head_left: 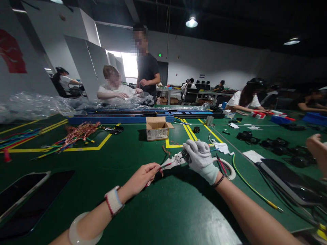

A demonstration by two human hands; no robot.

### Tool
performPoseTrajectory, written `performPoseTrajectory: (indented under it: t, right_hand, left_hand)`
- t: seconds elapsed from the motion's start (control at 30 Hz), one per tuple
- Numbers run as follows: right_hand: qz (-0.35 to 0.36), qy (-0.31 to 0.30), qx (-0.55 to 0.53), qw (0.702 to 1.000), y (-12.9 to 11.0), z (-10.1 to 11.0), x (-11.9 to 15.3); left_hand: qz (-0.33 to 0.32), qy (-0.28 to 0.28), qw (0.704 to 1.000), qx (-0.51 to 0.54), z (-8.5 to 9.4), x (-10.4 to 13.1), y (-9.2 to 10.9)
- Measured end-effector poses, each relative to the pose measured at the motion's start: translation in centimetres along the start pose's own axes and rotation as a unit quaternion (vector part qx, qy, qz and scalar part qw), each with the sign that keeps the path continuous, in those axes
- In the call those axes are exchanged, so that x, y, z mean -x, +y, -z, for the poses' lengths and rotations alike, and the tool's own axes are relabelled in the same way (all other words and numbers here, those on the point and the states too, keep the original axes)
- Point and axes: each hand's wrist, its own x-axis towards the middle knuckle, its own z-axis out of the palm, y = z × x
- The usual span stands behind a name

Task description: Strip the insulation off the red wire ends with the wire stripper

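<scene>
My bare left hand point(146, 175) is closed in a pinch on a thin red wire point(147, 185), most of it hidden by the fingers. Its fingertips meet the jaws of a pair of wire strippers point(175, 160). In a white glove, my right hand point(200, 156) wraps round the handles of that tool, which points left. Just beyond the jaws lies a bit of bare copper strand point(165, 150). Right of the glove are a white roll of tape point(232, 170) and a red-and-black tool or lead point(222, 166), partly covered by my wrist.
A small open cardboard box point(157, 131) stands ahead of my hands. Stripped copper wires point(81, 134) pile up at left, near two dark tablets or phones point(22, 190). A green-yellow cable point(247, 189) and black parts point(276, 148) lie at right. Another person's hand point(318, 151) enters there.
</scene>
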Motion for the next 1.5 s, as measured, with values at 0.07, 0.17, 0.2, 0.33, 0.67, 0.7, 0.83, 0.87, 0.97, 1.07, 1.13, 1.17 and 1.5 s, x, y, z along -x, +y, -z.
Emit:
performPoseTrajectory:
  t: [0.07,0.17,0.2,0.33,0.67,0.7,0.83,0.87,0.97,1.07,1.13,1.17,1.5]
  right_hand:
    - [0.000,-0.046,0.009,0.999,-0.2,0.3,-0.3]
    - [-0.023,-0.091,0.001,0.996,-0.4,0.7,-0.7]
    - [-0.033,-0.095,-0.006,0.995,-0.5,0.8,-0.8]
    - [-0.045,-0.092,-0.045,0.994,-1.0,0.4,-0.7]
    - [-0.074,-0.052,-0.084,0.992,-1.8,-0.4,-0.3]
    - [-0.076,-0.052,-0.084,0.992,-1.9,-0.3,-0.3]
    - [-0.093,-0.050,-0.073,0.992,-2.0,0.0,-0.3]
    - [-0.098,-0.048,-0.071,0.991,-2.0,0.1,-0.3]
    - [-0.106,-0.038,-0.073,0.991,-2.1,0.2,-0.3]
    - [-0.108,-0.023,-0.083,0.990,-2.2,0.1,-0.3]
    - [-0.108,-0.016,-0.091,0.990,-2.2,0.1,-0.2]
    - [-0.108,-0.014,-0.096,0.989,-2.3,0.1,-0.2]
    - [-0.100,-0.007,-0.126,0.987,-2.6,-0.2,-0.1]
  left_hand:
    - [0.002,0.000,1.000,-0.001,0.0,0.0,0.0]
    - [0.007,-0.005,1.000,0.005,0.0,0.0,0.0]
    - [0.007,-0.007,1.000,0.008,0.0,0.0,-0.1]
    - [0.004,-0.009,0.999,0.030,-0.1,-0.2,-0.4]
    - [0.006,-0.001,0.998,0.056,-0.1,-0.4,-0.9]
    - [0.004,0.000,0.999,0.053,-0.1,-0.5,-1.0]
    - [0.005,0.003,0.999,0.048,-0.2,-0.5,-0.7]
    - [0.006,0.003,0.999,0.051,-0.2,-0.4,-0.6]
    - [0.003,0.001,0.998,0.061,-0.2,-0.3,-0.4]
    - [0.000,-0.005,0.998,0.056,-0.2,-0.2,-0.4]
    - [0.001,-0.006,0.999,0.049,-0.2,-0.2,-0.5]
    - [0.003,-0.006,0.999,0.045,-0.2,-0.3,-0.6]
    - [0.019,-0.003,0.999,0.037,-0.2,-0.1,-0.3]
